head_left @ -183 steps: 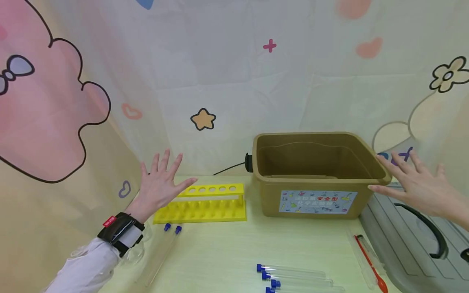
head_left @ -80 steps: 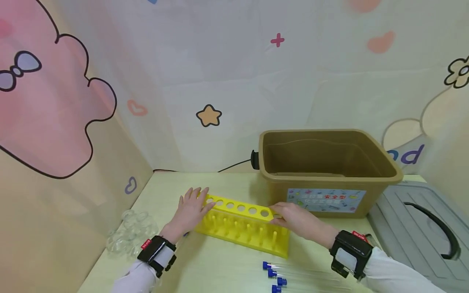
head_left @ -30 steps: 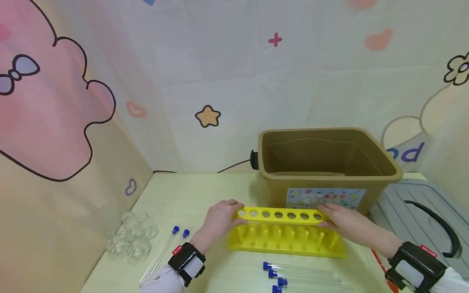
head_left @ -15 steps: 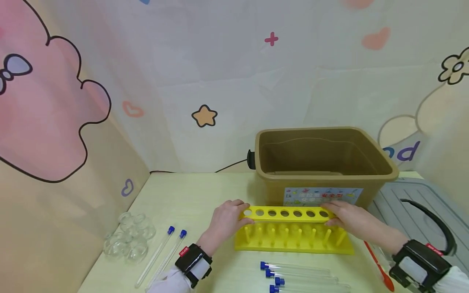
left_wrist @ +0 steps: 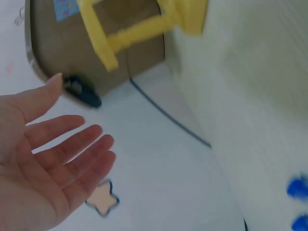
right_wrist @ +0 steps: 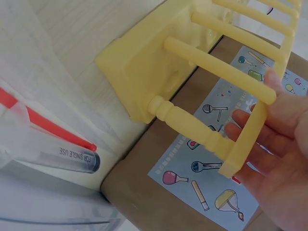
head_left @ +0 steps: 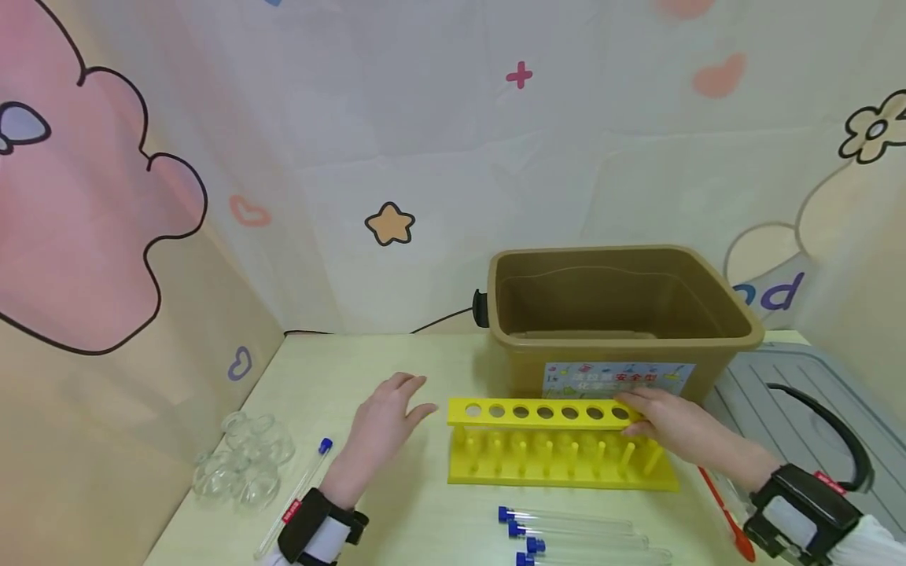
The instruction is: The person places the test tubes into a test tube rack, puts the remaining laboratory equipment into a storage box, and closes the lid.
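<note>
A yellow test tube rack (head_left: 562, 479) stands in front of the brown box, its row of round holes on top and pegs on its base. My right hand (head_left: 672, 424) grips the right end of the rack's top bar; in the right wrist view the thumb and fingers of the right hand (right_wrist: 281, 144) close round that bar. Left of the rack, my left hand (head_left: 378, 432) is apart from it with nothing in its grasp. The left wrist view shows the left hand (left_wrist: 53, 159) palm up, fingers relaxed, the yellow rack (left_wrist: 144, 31) beyond the thumb.
Several blue-capped test tubes (head_left: 573, 528) lie in front of the rack. Another capped tube (head_left: 300, 491) lies left, near round clear glassware (head_left: 244, 464). The brown box (head_left: 630, 343) stands behind. At right are a red spoon (head_left: 736, 534), a syringe (right_wrist: 62, 153) and a grey lid (head_left: 764, 369).
Both hands gripped the rack and carried it from the back left to in front of the box. The left hand has since let go and drawn left; the right stays on it.
</note>
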Tool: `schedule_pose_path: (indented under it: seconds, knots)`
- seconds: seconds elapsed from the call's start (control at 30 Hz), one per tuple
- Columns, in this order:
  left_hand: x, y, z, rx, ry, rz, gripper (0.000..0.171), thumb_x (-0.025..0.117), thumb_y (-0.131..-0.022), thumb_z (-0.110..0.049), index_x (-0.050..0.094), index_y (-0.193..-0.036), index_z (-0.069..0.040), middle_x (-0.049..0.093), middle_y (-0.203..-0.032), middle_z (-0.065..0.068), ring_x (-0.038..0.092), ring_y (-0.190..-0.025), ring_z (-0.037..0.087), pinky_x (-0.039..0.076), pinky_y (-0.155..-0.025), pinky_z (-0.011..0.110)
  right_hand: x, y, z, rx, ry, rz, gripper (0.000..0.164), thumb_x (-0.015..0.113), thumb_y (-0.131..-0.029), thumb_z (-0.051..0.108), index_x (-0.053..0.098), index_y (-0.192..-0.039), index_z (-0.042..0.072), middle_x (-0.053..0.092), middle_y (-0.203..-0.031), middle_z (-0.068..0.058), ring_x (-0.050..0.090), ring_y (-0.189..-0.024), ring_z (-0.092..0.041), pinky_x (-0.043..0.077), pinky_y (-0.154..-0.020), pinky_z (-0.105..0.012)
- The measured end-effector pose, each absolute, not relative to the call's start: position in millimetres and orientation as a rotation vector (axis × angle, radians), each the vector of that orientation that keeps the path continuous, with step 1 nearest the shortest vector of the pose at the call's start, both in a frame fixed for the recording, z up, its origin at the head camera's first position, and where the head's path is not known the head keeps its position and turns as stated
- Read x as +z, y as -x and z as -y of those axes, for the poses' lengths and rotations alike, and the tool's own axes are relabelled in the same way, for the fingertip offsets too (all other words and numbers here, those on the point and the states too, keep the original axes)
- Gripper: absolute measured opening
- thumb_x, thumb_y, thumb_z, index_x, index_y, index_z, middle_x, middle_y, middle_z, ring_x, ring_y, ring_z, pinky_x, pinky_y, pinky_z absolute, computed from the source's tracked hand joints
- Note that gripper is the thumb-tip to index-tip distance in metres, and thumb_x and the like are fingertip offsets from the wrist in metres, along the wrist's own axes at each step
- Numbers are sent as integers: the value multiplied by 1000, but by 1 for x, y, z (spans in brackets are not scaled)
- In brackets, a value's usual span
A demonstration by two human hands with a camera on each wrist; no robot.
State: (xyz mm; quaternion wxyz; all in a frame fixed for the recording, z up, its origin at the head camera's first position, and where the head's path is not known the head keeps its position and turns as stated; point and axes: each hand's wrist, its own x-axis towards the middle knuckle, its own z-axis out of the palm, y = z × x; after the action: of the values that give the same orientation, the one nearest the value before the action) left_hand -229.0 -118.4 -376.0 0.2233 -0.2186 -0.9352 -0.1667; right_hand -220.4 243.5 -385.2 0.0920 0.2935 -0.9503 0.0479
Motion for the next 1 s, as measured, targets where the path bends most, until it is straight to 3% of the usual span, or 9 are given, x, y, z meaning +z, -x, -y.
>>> schedule_pose_path:
  seconds: [0.3,0.47,1.0]
  knots:
    - [-416,220,220,-354,228,2717,37,53,-61,-33,51,-86,-6,43,-72,6,42,-49,17,31,-33,27,-393,220,-242,172,-839,2759,45,55,-60,26,45,-99,5,43,-91,-6,40,-81,-18,36,-64,-30]
    - [-402,198,227,-255,125,2879,26,60,-57,-19,53,-77,-3,44,-66,5,44,-55,18,34,-41,29,-395,218,-246,184,-829,2751,45,55,-60,25,45,-98,4,43,-91,-6,40,-80,-18,36,-63,-29]
    - [-417,197,242,-268,26,3035,18,57,-61,-14,52,-74,-3,48,-71,6,44,-64,22,34,-44,33,-393,217,-244,192,-878,2720,43,54,-62,24,45,-98,2,44,-91,-7,40,-81,-19,36,-64,-30]
